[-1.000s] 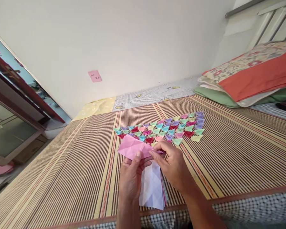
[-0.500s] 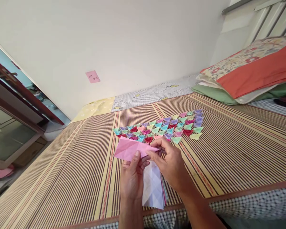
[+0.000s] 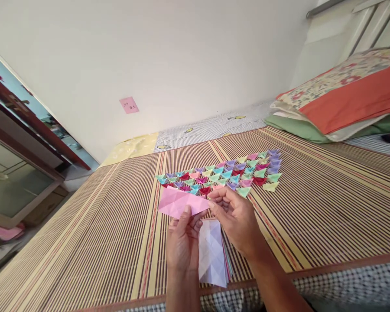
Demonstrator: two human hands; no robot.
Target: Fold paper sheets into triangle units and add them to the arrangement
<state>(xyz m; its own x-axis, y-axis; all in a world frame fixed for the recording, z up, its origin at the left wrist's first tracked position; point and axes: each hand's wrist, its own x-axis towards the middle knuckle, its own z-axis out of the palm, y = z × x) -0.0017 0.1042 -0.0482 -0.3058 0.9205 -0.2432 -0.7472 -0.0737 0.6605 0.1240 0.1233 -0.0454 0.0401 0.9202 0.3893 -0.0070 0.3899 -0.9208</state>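
A pink sheet of folding paper [image 3: 175, 203], creased and folded into a long strip, is held up above the mat. My left hand [image 3: 184, 236] grips its lower edge, thumb on top and fingers beneath. At the paper's right end, my right hand [image 3: 235, 216] pinches the corner between thumb and fingers. Below the hands lies a stack of creased paper sheets [image 3: 212, 255], white on top with coloured edges underneath. Beyond the hands, several rows of small folded paper boats [image 3: 227, 174] in many colours stand on the mat.
A striped bamboo mat [image 3: 110, 225] covers the bed. Pillows [image 3: 347, 99] are piled at the far right near the headboard. A pink note [image 3: 129, 105] is stuck to the white wall [image 3: 195, 56]. To the left are a glass-fronted cabinet [image 3: 16, 186] and a doorway.
The pink paper's right end looked folded to a narrow point before; now it appears wider and flatter. My right hand has shifted slightly, and the view has moved a little.
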